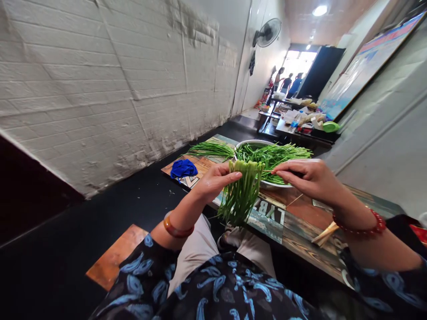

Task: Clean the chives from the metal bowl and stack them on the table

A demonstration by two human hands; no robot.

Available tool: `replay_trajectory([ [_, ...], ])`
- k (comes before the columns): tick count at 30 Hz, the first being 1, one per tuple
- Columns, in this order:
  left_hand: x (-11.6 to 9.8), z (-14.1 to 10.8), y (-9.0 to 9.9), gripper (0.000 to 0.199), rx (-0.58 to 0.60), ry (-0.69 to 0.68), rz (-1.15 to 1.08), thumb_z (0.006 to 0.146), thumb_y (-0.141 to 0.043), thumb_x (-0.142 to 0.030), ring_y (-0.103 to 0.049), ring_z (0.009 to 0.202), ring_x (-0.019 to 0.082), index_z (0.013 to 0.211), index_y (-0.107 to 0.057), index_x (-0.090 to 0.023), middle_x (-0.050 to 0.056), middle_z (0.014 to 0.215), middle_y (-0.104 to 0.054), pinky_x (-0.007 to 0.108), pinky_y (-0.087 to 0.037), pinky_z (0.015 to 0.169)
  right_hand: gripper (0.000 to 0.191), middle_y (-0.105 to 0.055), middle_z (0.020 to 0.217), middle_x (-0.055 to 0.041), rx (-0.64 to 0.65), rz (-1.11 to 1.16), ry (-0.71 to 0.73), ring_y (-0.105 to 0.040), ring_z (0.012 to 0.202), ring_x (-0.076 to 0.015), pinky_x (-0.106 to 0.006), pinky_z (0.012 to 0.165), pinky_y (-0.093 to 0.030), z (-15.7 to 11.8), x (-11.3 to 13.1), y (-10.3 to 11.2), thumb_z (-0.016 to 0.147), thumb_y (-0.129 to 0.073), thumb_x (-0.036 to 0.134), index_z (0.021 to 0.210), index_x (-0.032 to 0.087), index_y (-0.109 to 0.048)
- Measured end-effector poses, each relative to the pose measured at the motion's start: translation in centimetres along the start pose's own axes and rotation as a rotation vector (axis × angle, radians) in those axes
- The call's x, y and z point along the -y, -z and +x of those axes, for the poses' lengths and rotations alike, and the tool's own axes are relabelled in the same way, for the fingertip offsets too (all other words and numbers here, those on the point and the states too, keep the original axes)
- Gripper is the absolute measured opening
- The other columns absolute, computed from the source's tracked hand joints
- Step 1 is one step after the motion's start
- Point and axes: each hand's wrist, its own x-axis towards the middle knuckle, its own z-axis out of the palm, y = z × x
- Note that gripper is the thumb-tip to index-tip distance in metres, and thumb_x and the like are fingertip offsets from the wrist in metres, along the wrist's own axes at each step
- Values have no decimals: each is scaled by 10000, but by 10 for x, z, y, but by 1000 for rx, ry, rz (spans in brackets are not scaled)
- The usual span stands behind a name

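A row of green chives (240, 193) hangs side by side in front of me, cut ends at the top and leaves drooping over the table edge. My left hand (215, 180) is closed on the left side of this row. My right hand (305, 177) pinches a thin wooden skewer (267, 171) that runs into the chives from the right; its far part is hidden among them. Just behind stands a metal bowl (278, 184) heaped with more chives (276, 155). Another pile of chives (210, 150) lies on the table left of the bowl.
The patterned wooden table (302, 218) carries a blue cloth (184, 169) at left, a lone skewer (294, 201) and a bundle of skewers (325, 234) at right. Beyond, another table (287, 126) is cluttered with bags and bottles. People (288, 82) are near the doorway.
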Motion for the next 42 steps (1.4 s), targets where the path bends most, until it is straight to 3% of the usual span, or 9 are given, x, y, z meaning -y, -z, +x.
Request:
replay_trajectory([
  [6,13,3,-7,337,17,109,-73,759,-821,-447,-677,740,180,894,-804,-138,79,833,-767,305,-510,763,203,-797,881,-24,-4,4,7,-728,760,-198,-311,700,-526,-6,-9,-1,953,-606,351,922,254,-782],
  [17,24,5,-15,398,81,140,-94,782,-776,-535,-628,667,154,797,-774,-137,66,746,-722,272,-495,665,201,-793,906,-39,11,-25,31,-739,780,-203,-309,707,-544,-16,-9,1,959,-591,311,936,245,-779],
  [26,26,1,-17,433,97,146,-114,765,-784,-555,-668,701,184,869,-796,-135,88,798,-754,297,-529,704,237,-791,866,-43,11,-29,26,-729,753,-206,-314,697,-539,-16,-8,-4,970,-573,360,903,248,-770],
  [32,24,1,-20,431,118,168,-154,785,-783,-525,-696,747,199,958,-799,-131,104,859,-766,308,-532,736,212,-789,853,-36,13,8,28,-729,733,-195,-299,661,-525,-19,-9,-8,966,-575,308,884,243,-759],
  [35,21,0,-22,432,48,132,-227,744,-835,-472,-712,780,201,1021,-792,-143,104,918,-776,306,-537,759,213,-789,855,-35,-6,17,4,-730,739,-196,-295,660,-527,-22,-10,-8,969,-569,294,872,239,-750],
  [38,20,-2,-25,434,-126,39,-300,712,-867,-428,-725,846,212,1038,-793,-151,106,970,-786,312,-539,808,201,-791,857,-35,-45,14,-21,-733,743,-202,-297,658,-533,-25,-12,-8,962,-578,289,870,240,-749],
  [42,23,-4,-30,358,-266,1,-314,711,-869,-401,-715,772,189,932,-810,-125,96,870,-790,293,-539,770,188,-790,852,-31,-67,24,-36,-734,731,-205,-299,651,-540,-26,-12,-10,951,-593,286,869,245,-757],
])
